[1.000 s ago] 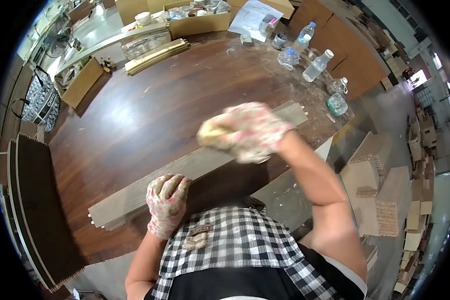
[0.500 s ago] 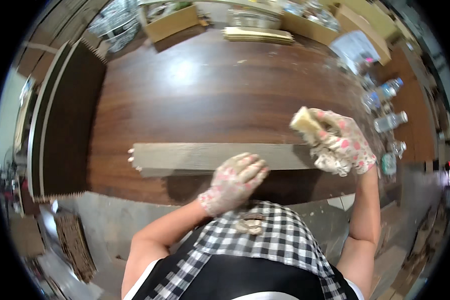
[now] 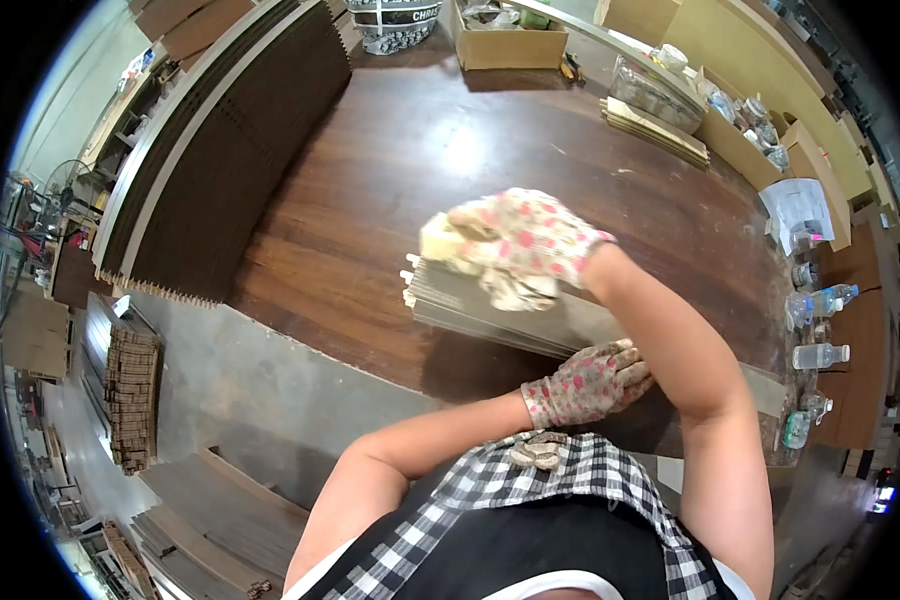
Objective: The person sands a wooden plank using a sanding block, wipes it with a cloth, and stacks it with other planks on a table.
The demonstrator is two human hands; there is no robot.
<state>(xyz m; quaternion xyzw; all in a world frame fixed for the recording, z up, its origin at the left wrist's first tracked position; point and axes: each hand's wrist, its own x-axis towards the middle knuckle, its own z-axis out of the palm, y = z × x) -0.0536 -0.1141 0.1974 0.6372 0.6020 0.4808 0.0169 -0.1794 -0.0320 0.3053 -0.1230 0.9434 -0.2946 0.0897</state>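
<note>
Here, the right hand (image 3: 532,240) is pinching a pale-yellow block (image 3: 439,241). Long grey slats (image 3: 578,321) risk shifting if the left hand (image 3: 589,386), grip unclear, is bracing weakly.

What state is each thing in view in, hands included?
Right hand: closed around sponge and cloth.
Sponge: gripped, over the slats' left end.
Cloth: bunched.
Left hand: at the slats' near side; grip unclear.
Slats: stacked, lying flat.
Dark panels: stacked on edge.
Carton: open, things inside.
Bottles: grouped; fill levels unclear.
</note>
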